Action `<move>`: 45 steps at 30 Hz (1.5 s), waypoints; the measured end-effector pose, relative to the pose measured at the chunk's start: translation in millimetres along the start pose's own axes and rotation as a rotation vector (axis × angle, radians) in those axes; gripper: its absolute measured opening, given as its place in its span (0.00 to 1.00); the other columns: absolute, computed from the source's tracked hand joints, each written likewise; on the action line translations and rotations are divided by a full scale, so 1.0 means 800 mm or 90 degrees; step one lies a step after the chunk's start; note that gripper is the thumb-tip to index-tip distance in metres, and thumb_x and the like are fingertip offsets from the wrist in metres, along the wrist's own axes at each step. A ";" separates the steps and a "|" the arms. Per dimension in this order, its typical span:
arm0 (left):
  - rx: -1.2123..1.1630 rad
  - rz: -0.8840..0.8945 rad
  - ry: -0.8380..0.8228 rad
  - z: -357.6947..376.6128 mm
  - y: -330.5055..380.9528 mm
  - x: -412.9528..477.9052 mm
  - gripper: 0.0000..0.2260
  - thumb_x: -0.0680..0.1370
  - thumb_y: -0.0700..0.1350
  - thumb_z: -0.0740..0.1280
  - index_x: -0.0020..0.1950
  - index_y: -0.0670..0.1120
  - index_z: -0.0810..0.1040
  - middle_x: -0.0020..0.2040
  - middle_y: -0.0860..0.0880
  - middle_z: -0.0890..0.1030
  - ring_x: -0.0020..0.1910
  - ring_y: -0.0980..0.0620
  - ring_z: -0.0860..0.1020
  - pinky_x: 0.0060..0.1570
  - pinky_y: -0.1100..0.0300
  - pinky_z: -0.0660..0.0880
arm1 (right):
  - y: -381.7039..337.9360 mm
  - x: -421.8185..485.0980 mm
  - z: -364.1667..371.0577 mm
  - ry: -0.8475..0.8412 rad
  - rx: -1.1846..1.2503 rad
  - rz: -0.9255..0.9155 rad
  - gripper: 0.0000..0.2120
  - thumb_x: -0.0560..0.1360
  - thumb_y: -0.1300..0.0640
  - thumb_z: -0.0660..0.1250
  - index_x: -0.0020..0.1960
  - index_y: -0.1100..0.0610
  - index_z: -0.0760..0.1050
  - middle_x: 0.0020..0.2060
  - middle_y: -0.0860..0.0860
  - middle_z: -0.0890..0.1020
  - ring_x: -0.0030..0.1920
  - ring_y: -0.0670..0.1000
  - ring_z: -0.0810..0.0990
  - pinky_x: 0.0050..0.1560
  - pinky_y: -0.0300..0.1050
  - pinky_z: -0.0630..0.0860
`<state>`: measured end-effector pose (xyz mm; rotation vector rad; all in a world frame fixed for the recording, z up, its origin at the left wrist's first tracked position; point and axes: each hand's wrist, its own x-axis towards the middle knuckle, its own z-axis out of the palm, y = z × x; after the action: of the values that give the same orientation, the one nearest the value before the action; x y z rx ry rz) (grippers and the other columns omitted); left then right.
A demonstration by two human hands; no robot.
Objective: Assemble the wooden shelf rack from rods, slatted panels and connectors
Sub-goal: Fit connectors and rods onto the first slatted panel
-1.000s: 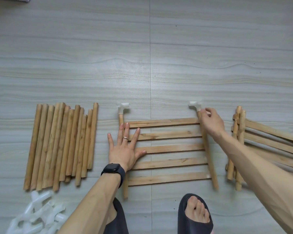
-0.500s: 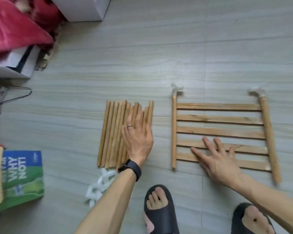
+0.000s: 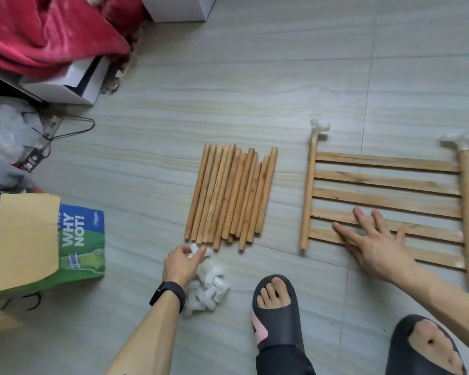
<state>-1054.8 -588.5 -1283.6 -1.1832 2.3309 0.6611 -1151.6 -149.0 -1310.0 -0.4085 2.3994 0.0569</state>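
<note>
A slatted wooden panel (image 3: 385,180) lies flat on the floor at the right, with a white connector on the top of its left rod (image 3: 318,129) and another on its right rod (image 3: 455,140). My right hand (image 3: 374,239) rests flat on the lower slats with fingers spread. A bundle of loose wooden rods (image 3: 230,193) lies left of the panel. Just below it sits a pile of white plastic connectors (image 3: 209,288). My left hand (image 3: 182,262) pinches one white connector (image 3: 197,250) at the top of that pile.
My two feet in black slides (image 3: 276,312) stand at the bottom edge. A green and blue bag (image 3: 79,239) with a brown envelope, a white box (image 3: 68,85), red cloth (image 3: 46,33) and a wire hanger (image 3: 65,131) crowd the left side.
My left hand has left the rod bundle and come down to the connector pile, taking hold of one piece. My right hand stays flat on the panel's lower slats.
</note>
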 end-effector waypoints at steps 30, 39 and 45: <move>-0.331 0.176 -0.376 0.038 0.188 -0.074 0.18 0.77 0.64 0.69 0.39 0.50 0.82 0.35 0.52 0.80 0.30 0.56 0.72 0.34 0.64 0.69 | -0.024 -0.030 -0.052 0.105 0.419 -0.063 0.35 0.74 0.28 0.57 0.77 0.43 0.66 0.76 0.51 0.69 0.74 0.51 0.69 0.75 0.54 0.66; -0.227 0.055 -0.429 0.149 0.233 -0.115 0.29 0.71 0.75 0.65 0.27 0.51 0.75 0.26 0.53 0.72 0.22 0.56 0.67 0.24 0.65 0.62 | -0.046 -0.060 -0.025 0.147 0.611 -0.145 0.17 0.81 0.47 0.66 0.69 0.40 0.75 0.53 0.41 0.83 0.48 0.41 0.83 0.51 0.38 0.79; -0.128 0.038 -0.390 0.159 0.232 -0.121 0.35 0.67 0.81 0.58 0.31 0.48 0.74 0.22 0.56 0.72 0.24 0.54 0.69 0.27 0.62 0.64 | -0.049 -0.067 -0.001 0.139 0.548 -0.146 0.17 0.78 0.44 0.70 0.66 0.44 0.75 0.53 0.37 0.80 0.46 0.41 0.83 0.51 0.41 0.80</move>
<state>-1134.9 -357.3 -1288.8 -0.8322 1.8141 1.1194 -1101.9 -171.6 -1272.3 -0.2742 2.2978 -1.1244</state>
